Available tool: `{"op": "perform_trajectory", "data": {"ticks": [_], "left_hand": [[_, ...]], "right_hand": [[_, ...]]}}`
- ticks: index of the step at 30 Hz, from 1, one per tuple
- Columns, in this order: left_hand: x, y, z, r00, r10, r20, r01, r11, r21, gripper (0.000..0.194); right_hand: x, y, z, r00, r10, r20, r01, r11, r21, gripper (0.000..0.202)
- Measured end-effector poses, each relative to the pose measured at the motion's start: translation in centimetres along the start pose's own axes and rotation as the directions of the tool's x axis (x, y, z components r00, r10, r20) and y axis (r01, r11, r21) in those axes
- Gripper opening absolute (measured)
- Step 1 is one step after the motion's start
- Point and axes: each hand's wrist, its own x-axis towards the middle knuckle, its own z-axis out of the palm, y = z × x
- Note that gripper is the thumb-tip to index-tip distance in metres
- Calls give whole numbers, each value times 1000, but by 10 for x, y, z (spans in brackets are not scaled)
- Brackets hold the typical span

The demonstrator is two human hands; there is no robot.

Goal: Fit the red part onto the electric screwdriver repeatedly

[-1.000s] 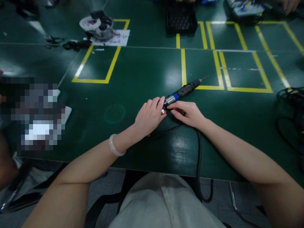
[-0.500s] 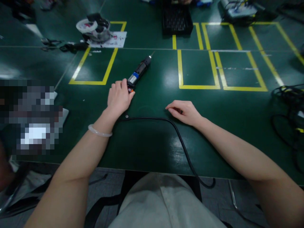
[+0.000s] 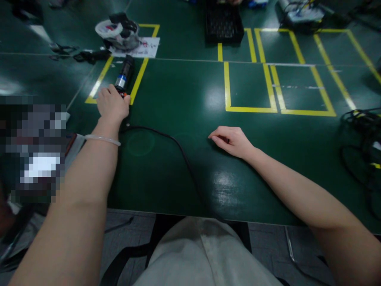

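Note:
My left hand point(image 3: 112, 102) is wrapped round the rear end of a black electric screwdriver point(image 3: 124, 74) with a blue band. The tool lies inside the left yellow-taped rectangle, its front end pointing away from me. From its rear a black cable point(image 3: 181, 149) runs across the green table point(image 3: 166, 178) and down over the front edge. My right hand point(image 3: 230, 141) rests on the table right of the middle, fingers curled and pressed together; whether anything is between the fingertips is too small to tell.
Behind the tool, a wrapped roll-like item point(image 3: 119, 32) sits on a white paper point(image 3: 150, 47). A black tray point(image 3: 224, 24) stands at the back. Coiled black cables point(image 3: 361, 135) lie at the right edge. More yellow-taped rectangles mark the right side. Pixelated items are at the left.
My left hand has moved left and away from me with the screwdriver, from the table's middle into the left taped rectangle. The cable has shifted left. My right hand has stayed put.

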Motion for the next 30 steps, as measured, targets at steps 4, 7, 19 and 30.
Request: {"op": "perform_trajectory", "data": {"ticks": [4,7,19,30], "left_hand": [[9,-6,6,1000,-18,-17,18,1000,6,70],[9,-5,4,1000,-9,-22,9,1000,23,67],[-2,5,-3,996,-68,-58,69,997,17,55],[-51,39,-18,996,75,-48,-71,994,81,50]], "right_hand": [[0,0,0,1000,3,8,-3,1000,-8,24],[1,0,0,1000,-8,5,8,1000,-13,23],[2,-3,-1,1000,-10,9,10,1000,-25,23],[2,-2,0,1000,4,16,-4,1000,-13,23]]}}
